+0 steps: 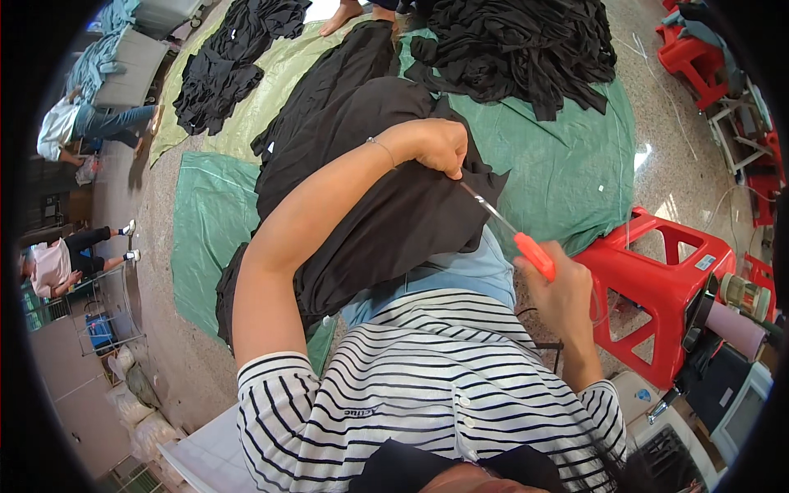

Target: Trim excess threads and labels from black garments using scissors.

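Black cloth point(394, 222) lies heaped over my lap and spreads forward onto the sheeting. My left hand point(440, 148) is closed, its fingers pinching a fold of this cloth. In my right hand point(563, 283) is a slim tool with an orange-red handle point(535, 255) and a narrow metal shaft; its exact kind does not show. The shaft slants up and left, its tip at the cloth just below my left fingertips. Whether the tip goes into the fabric is hidden.
Green sheeting point(567, 164) covers the floor, with piles of black garments point(518, 49) at the far side. A red plastic stool point(657, 279) stands close on my right. Beyond the cloth are someone's bare feet point(341, 16); two people point(107, 123) are off to the left.
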Demonstrator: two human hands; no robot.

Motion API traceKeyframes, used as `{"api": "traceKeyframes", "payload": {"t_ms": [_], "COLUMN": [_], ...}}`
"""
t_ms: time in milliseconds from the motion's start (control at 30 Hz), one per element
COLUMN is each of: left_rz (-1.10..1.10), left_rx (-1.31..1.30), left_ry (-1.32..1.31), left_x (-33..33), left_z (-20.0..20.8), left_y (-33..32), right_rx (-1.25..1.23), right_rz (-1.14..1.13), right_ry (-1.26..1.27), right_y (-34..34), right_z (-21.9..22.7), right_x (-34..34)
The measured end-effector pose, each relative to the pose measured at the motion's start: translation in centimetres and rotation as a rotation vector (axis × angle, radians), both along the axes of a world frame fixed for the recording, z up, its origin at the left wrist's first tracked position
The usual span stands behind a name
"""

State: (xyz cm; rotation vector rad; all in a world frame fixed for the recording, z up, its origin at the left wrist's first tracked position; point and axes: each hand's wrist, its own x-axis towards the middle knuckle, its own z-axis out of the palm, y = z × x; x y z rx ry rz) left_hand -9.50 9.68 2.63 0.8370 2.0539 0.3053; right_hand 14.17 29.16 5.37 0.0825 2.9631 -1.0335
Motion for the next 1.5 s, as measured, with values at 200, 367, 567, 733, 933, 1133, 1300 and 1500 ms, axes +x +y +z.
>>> {"api": "traceKeyframes", "payload": {"t_ms": [200, 367, 567, 733, 933, 1133, 1300, 1500], "left_rz": [-0.119, 0.256, 0.417, 0.417, 0.043, 0.372, 0.357, 0.359], "left_rx": [-0.022, 0.223, 0.314, 0.284, 0.465, 0.287, -0.060, 0.569], "left_ry": [0.122, -0.116, -0.093, -0.081, 0.972, 1.017, 1.046, 0.945], "left_x": [2.5, 2.2, 2.8, 2.8, 7.7, 7.6, 2.9, 5.0], "left_z": [-0.7, -2.8, -2.9, -2.8, -3.1, -1.4, -4.6, -2.3], "left_y": [1.4, 0.5, 0.1, 0.1, 1.0, 1.2, 1.7, 1.5], "right_rx": [0.023, 0.057, 0.082, 0.077, -0.025, -0.043, 0.010, -0.028], "right_rz": [-0.162, -0.101, -0.086, -0.065, -0.331, -0.428, -0.408, -0.500], "right_ry": [-0.029, -0.067, -0.058, -0.056, 0.070, 0.062, 0.122, 0.119], "right_y": [2.2, 1.9, 1.5, 1.3, 2.4, 3.6, 3.1, 3.6], "right_z": [0.3, -0.4, -0.6, -0.9, -2.3, -3.5, -3.6, -3.9], "right_x": [1.4, 2.0, 1.4, 1.1, 0.4, -0.8, -1.3, -1.0]}}
